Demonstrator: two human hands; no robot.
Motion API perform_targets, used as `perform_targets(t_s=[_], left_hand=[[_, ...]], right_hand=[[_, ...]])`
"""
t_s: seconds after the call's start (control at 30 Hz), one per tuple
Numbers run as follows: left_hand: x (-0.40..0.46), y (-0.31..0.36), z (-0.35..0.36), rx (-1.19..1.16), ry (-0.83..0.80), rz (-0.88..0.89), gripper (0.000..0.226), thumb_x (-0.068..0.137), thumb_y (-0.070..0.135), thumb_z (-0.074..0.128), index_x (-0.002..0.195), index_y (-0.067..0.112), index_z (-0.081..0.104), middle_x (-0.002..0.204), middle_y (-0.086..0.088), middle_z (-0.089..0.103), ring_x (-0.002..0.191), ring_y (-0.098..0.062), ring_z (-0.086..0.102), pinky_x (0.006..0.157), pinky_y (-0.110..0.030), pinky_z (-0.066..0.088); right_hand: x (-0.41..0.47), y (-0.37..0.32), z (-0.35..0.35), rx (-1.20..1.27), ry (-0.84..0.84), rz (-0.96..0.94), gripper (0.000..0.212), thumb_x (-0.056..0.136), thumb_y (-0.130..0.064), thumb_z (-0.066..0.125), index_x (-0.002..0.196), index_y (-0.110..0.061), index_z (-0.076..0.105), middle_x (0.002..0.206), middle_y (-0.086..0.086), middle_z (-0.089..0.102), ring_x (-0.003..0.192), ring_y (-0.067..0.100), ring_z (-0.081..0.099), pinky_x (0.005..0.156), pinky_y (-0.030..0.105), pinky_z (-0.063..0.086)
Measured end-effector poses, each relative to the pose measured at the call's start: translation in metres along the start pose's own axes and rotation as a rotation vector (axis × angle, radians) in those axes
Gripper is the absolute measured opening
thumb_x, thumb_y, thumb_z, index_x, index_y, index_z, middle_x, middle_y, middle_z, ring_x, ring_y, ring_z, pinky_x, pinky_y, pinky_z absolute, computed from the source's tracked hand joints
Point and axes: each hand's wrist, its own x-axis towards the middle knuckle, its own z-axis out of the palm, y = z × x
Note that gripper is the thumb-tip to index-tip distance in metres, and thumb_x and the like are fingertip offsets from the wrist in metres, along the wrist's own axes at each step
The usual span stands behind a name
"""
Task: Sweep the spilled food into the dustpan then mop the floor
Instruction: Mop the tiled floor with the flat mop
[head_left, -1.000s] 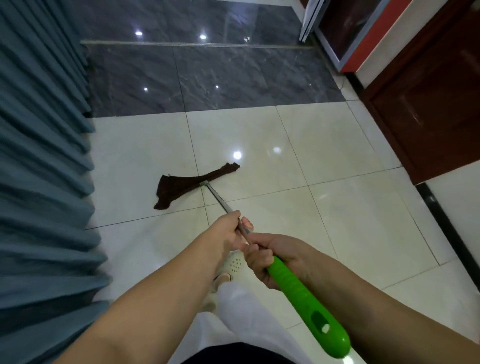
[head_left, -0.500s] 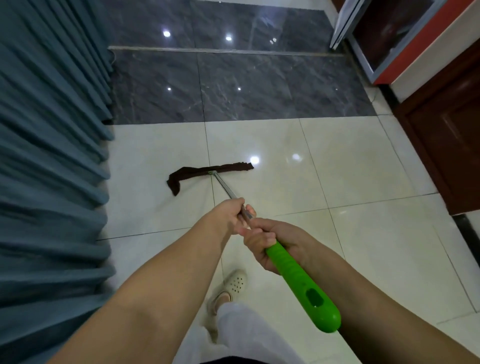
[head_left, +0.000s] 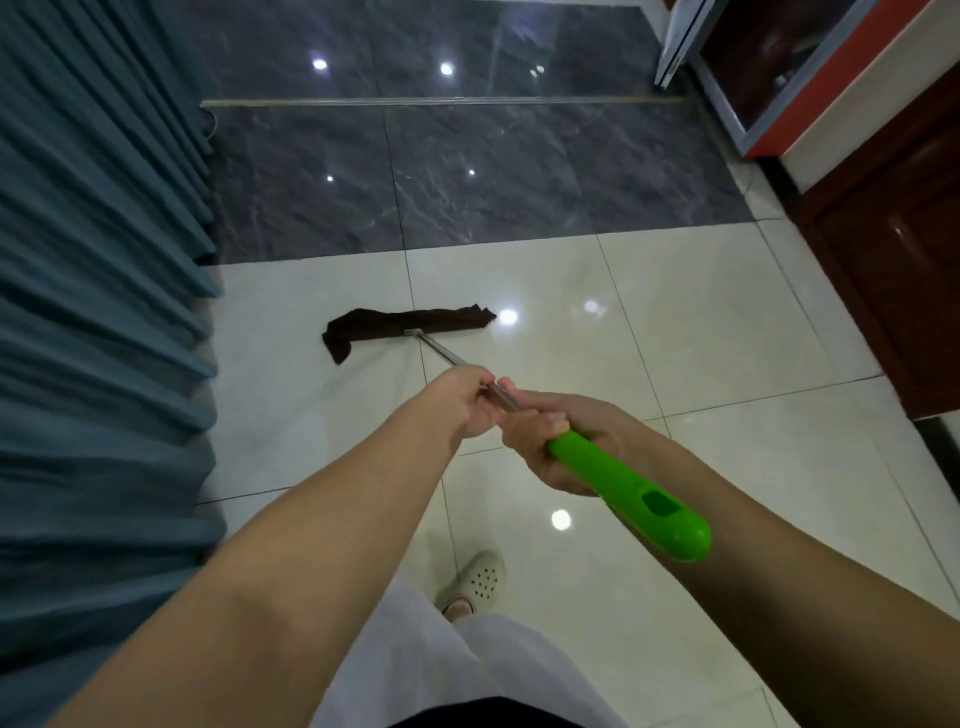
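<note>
A mop with a thin metal shaft and a bright green handle reaches out in front of me. Its dark brown cloth head lies flat on the cream tiled floor, left end folded back. My left hand grips the metal shaft. Just behind it, my right hand grips the front of the green handle. No dustpan or spilled food shows in this view.
Blue-grey curtains hang along the left. Dark marble tiles lie beyond the mop. A brown wooden cabinet and a red-framed door stand at the right. My foot in a cream clog is below my hands.
The mop head has been pushed forward and swung from a slant to lie straight across, flatter on the tiles. Both hands kept their grip; the view shifted forward.
</note>
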Motion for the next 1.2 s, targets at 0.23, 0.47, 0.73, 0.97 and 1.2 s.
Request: perform_targets(t_s=[0.23,0.47,0.73,0.97,1.2], left_hand=[[-0.037,-0.038,0.007,-0.042,-0.056,-0.198,0.016,0.100,0.002,0.032,0.087,0.001,0.042,0.067,-0.011,0.044,0.060,-0.018,0.047,0.041,-0.023,0.052],[-0.049,0.008,-0.006,0.056,-0.042,-0.202,0.018,0.098,0.001,0.032,0.083,0.001,0.042,0.067,-0.009,0.045,0.059,-0.017,0.049,0.036,-0.016,0.046],[-0.024,0.099,-0.025,0.185,0.009,-0.108,0.021,0.096,-0.001,0.030,0.078,0.006,0.038,0.063,-0.006,0.042,0.054,-0.012,0.043,0.034,-0.012,0.041],[0.017,0.181,-0.037,0.325,0.088,-0.053,0.024,0.099,0.005,0.030,0.076,0.006,0.038,0.063,-0.005,0.042,0.053,-0.011,0.042,0.033,-0.010,0.038],[0.059,0.228,-0.037,0.426,0.190,-0.116,0.028,0.100,0.015,0.033,0.076,0.005,0.041,0.051,-0.003,0.047,0.040,-0.010,0.045,0.031,-0.014,0.038]], right_hand=[[-0.063,0.025,-0.010,-0.098,0.162,0.142,0.025,0.075,-0.012,0.073,0.085,-0.001,0.053,0.050,-0.001,0.037,0.025,0.007,0.035,0.025,0.011,0.030],[-0.045,0.020,0.035,-0.111,0.153,0.156,0.015,0.086,-0.012,0.060,0.089,0.001,0.051,0.050,0.000,0.038,0.024,0.007,0.036,0.022,0.016,0.032],[0.028,-0.011,0.098,-0.087,0.054,0.093,0.023,0.096,-0.028,0.054,0.085,-0.008,0.049,0.045,0.000,0.041,0.024,0.008,0.039,0.024,0.016,0.035],[0.094,-0.049,0.149,-0.028,-0.013,0.056,0.028,0.099,-0.031,0.048,0.078,-0.013,0.045,0.041,0.002,0.042,0.023,0.009,0.040,0.024,0.016,0.035],[0.133,-0.071,0.174,0.122,0.017,-0.055,0.019,0.095,-0.026,0.057,0.077,-0.021,0.054,0.045,0.002,0.043,0.023,0.007,0.036,0.023,0.014,0.031]])
